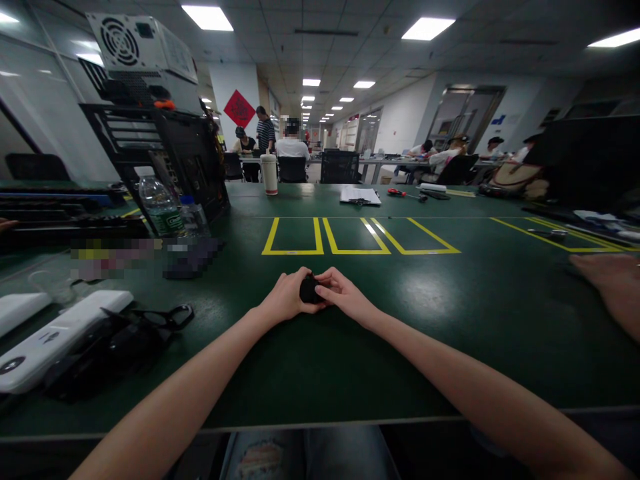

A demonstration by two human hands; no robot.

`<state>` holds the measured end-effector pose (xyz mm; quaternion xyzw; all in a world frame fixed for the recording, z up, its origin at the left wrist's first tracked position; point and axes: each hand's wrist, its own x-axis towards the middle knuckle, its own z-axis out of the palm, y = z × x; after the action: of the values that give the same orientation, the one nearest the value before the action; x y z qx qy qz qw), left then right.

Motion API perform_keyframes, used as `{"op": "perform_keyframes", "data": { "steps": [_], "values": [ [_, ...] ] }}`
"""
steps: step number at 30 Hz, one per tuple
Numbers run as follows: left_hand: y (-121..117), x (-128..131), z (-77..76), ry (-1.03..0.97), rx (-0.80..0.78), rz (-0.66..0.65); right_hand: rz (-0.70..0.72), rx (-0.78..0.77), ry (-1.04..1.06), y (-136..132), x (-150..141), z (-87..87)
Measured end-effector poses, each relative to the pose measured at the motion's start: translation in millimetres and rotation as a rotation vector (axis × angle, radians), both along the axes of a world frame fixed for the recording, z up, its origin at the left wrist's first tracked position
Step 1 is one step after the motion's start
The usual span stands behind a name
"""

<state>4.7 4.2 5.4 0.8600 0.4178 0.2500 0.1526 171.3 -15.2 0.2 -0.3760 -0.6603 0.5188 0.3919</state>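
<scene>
A small round black object (309,291) sits between my two hands, just above or on the green table (300,373); its kind does not show. My left hand (285,295) curls around its left side, thumb near me and fingers on the far side. From the right, my right hand (345,295) pinches at the object's right edge with thumb and fingertips. Part of the object is hidden behind the fingers. Beyond my hands, yellow tape outlines (293,252) mark the tabletop.
At left stand a water bottle (159,203), a white power strip (65,340), a black cable bundle (125,340) and a computer case (190,160). Farther back are a white cup (269,175), a clipboard (360,195) and a screwdriver (404,194). Another person's hand (613,287) rests at right.
</scene>
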Motion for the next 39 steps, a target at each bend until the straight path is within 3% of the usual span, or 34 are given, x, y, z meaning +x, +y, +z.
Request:
{"op": "perform_keyframes", "data": {
  "steps": [6,12,21,28,39],
  "values": [
    [-0.8,0.0,1.4,0.013,0.005,-0.001,-0.038,-0.018,-0.063,1.5,-1.2,-3.0],
    [0.5,0.8,-2.7,0.028,0.037,0.025,0.050,-0.025,0.002,1.5,1.4,-1.5],
    [1.2,-0.9,-1.4,0.006,0.002,-0.009,-0.022,-0.032,-0.034,1.2,-1.0,-2.3],
    [0.5,-0.1,-0.7,-0.008,-0.013,-0.002,0.048,-0.036,-0.020,-0.5,2.5,2.6],
    [2.1,0.1,-3.4,0.007,0.011,0.007,0.003,-0.045,-0.011,1.2,-0.9,-0.5]
  ]
}}
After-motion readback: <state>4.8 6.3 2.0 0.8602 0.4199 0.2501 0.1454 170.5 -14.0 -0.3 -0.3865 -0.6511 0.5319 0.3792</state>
